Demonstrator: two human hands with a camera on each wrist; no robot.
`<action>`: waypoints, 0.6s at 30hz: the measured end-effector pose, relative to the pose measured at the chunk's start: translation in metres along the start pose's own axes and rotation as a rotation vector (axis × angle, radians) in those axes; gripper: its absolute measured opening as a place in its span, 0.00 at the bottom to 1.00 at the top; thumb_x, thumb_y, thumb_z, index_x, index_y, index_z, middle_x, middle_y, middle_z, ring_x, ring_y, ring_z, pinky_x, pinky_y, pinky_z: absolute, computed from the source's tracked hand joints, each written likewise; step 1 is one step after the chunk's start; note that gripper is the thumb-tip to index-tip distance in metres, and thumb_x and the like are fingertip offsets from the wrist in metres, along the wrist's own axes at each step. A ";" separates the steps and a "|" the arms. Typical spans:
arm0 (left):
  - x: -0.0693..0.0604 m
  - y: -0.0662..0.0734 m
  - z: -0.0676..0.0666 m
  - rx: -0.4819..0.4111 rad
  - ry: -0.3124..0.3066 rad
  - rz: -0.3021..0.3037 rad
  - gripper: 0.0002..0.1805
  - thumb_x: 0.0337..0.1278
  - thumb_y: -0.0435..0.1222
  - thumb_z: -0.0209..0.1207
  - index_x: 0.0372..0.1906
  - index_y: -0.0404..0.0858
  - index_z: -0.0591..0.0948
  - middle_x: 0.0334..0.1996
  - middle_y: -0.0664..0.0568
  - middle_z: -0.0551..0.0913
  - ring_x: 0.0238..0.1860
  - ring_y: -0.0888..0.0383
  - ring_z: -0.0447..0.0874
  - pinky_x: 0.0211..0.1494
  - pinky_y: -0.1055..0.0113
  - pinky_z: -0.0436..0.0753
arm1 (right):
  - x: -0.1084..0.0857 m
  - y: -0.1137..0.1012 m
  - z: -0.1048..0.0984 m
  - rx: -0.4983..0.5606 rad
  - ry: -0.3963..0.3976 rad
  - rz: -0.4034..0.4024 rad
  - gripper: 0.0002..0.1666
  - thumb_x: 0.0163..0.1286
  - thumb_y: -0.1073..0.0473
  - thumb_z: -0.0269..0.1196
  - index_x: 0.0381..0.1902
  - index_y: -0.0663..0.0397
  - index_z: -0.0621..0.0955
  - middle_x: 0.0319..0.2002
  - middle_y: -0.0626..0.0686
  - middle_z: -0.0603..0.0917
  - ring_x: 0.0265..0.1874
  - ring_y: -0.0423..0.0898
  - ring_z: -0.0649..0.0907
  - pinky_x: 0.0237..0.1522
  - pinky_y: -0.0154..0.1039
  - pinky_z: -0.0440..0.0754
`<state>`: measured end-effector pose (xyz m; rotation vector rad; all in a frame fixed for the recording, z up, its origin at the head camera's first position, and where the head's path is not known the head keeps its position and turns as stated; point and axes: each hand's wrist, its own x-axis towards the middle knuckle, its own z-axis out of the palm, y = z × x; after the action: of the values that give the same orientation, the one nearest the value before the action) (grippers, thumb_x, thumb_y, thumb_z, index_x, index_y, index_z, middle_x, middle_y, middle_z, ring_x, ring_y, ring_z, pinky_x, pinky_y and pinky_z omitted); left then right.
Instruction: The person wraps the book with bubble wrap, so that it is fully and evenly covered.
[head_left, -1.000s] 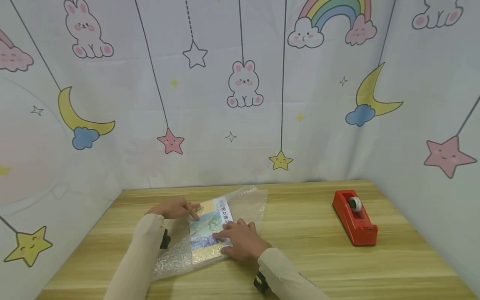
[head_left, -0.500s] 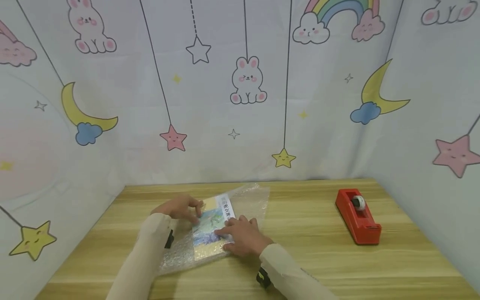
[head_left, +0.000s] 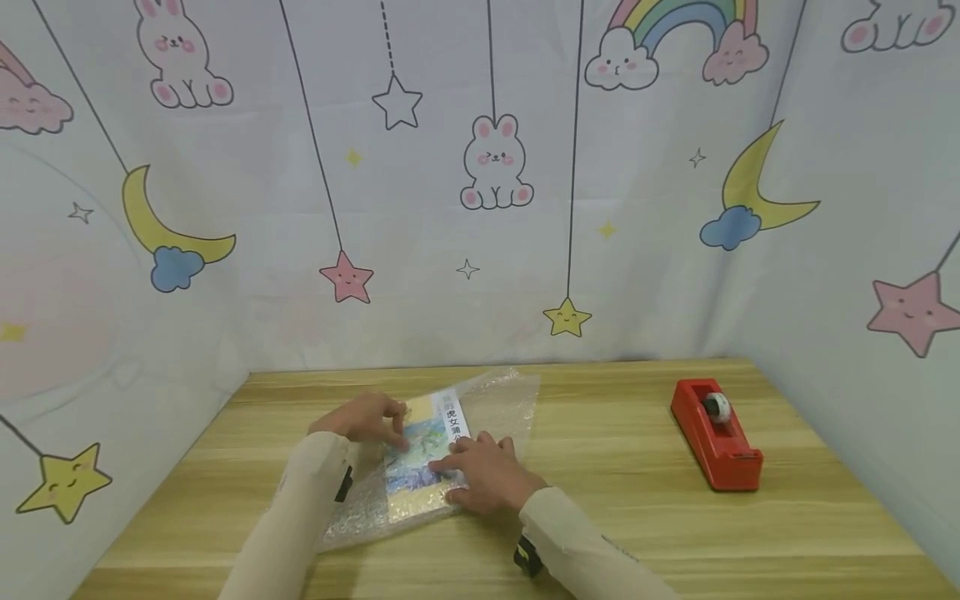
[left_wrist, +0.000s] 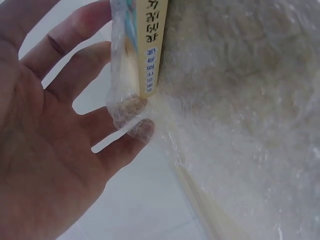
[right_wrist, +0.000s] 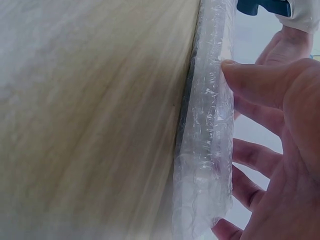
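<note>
A book (head_left: 417, 454) with a blue-green picture and a white title strip lies within clear bubble wrap (head_left: 510, 404) on the table, tilted in the head view. My left hand (head_left: 366, 419) rests on its left part, fingers bent and thumb apart from them. In the left wrist view, the fingertips touch the wrap beside the book's cream spine (left_wrist: 151, 45), and film covers the lowest ones. My right hand (head_left: 487, 475) presses on the right part with spread fingers. In the right wrist view, its thumb (right_wrist: 250, 77) lies against the wrapped edge (right_wrist: 205, 125).
To the right on the wood-grain table (head_left: 615, 542) stands a red tape dispenser (head_left: 712, 450) with a small tape roll (head_left: 717, 407). A white cloth (head_left: 420, 325) printed with stars, rabbits and moons hangs behind and at both sides.
My left hand has shifted slightly right over the cover, its fingers more bent. The right hand stays in place on the book. The head view has shifted a little.
</note>
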<state>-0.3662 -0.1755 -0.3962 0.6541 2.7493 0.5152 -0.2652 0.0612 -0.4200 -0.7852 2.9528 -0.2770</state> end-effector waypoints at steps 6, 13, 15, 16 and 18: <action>0.000 0.006 -0.001 0.019 0.009 -0.008 0.14 0.48 0.44 0.75 0.26 0.47 0.79 0.36 0.56 0.85 0.33 0.58 0.72 0.38 0.63 0.71 | -0.001 0.005 0.000 0.054 -0.015 -0.019 0.31 0.67 0.41 0.65 0.67 0.20 0.73 0.71 0.46 0.73 0.62 0.52 0.73 0.56 0.55 0.70; -0.004 0.008 0.001 -0.008 0.021 0.009 0.14 0.47 0.43 0.75 0.26 0.45 0.79 0.32 0.59 0.83 0.32 0.60 0.70 0.39 0.64 0.71 | -0.001 0.020 -0.002 0.215 0.009 -0.072 0.34 0.70 0.47 0.64 0.72 0.34 0.71 0.71 0.48 0.75 0.66 0.54 0.74 0.61 0.61 0.71; -0.004 0.007 0.002 -0.013 0.024 0.017 0.14 0.47 0.43 0.75 0.26 0.45 0.79 0.36 0.58 0.85 0.34 0.60 0.71 0.40 0.63 0.71 | -0.002 0.025 -0.003 0.272 0.057 -0.074 0.33 0.70 0.50 0.64 0.72 0.40 0.71 0.70 0.51 0.76 0.67 0.55 0.75 0.64 0.63 0.72; -0.004 0.007 0.002 -0.012 0.027 0.022 0.14 0.48 0.43 0.75 0.26 0.46 0.78 0.39 0.58 0.86 0.35 0.60 0.72 0.41 0.63 0.71 | -0.003 0.028 -0.004 0.310 0.080 -0.058 0.33 0.70 0.52 0.64 0.72 0.43 0.71 0.70 0.52 0.76 0.69 0.56 0.74 0.67 0.63 0.71; -0.004 0.006 0.002 -0.013 0.033 0.026 0.14 0.48 0.43 0.75 0.26 0.46 0.78 0.45 0.56 0.87 0.37 0.60 0.72 0.41 0.62 0.71 | -0.005 0.034 -0.006 0.397 0.132 -0.018 0.33 0.70 0.56 0.64 0.72 0.49 0.71 0.71 0.56 0.74 0.72 0.58 0.72 0.72 0.61 0.67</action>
<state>-0.3595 -0.1721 -0.3953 0.6852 2.7692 0.5539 -0.2786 0.0936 -0.4203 -0.7608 2.8591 -0.9136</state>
